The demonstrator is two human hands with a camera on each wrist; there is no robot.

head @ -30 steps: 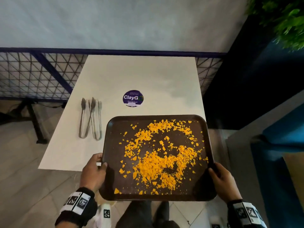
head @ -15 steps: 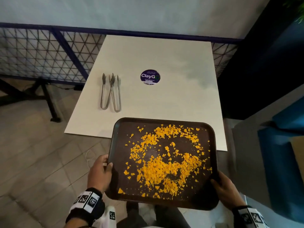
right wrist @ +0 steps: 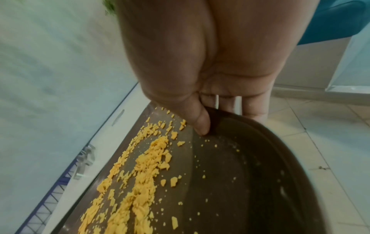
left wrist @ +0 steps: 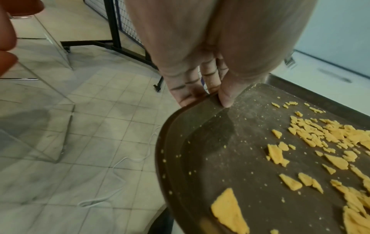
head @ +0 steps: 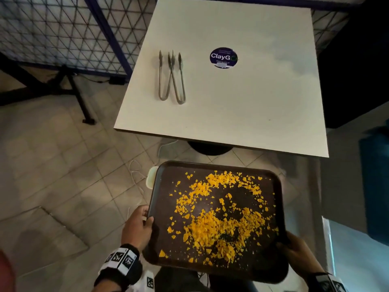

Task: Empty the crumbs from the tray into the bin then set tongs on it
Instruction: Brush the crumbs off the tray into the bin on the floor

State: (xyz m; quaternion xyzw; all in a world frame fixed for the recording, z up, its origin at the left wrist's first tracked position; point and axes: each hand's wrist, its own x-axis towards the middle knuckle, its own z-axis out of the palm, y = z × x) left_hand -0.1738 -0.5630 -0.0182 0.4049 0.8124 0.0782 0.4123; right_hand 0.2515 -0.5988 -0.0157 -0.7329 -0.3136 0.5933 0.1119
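A dark brown tray [head: 162,207] strewn with orange crumbs [head: 219,224] hangs level over the tiled floor, clear of the white table [head: 242,106]. My left hand [head: 137,225] grips its left rim, thumb on top [left wrist: 226,96], fingers underneath. My right hand [head: 294,252] grips the right rim the same way, thumb [right wrist: 200,125] over the edge. Two metal tongs [head: 171,79] lie side by side on the table's left part. In the wrist views the tray [left wrist: 200,158] [right wrist: 250,158] and crumbs [left wrist: 330,142] [right wrist: 140,174] fill the lower frame. No bin is clearly visible.
A round purple "ClayGo" sticker [head: 223,57] sits mid-table. A blue-framed mesh fence [head: 63,28] stands at the left, on black feet. A white cable [head: 136,182] trails on the floor below the tray. A pale object [head: 151,178] peeks out under the tray's far left corner.
The tray has come off the table and back toward my body, held in both hands; it now hangs over the floor. The tongs have stayed where they were.
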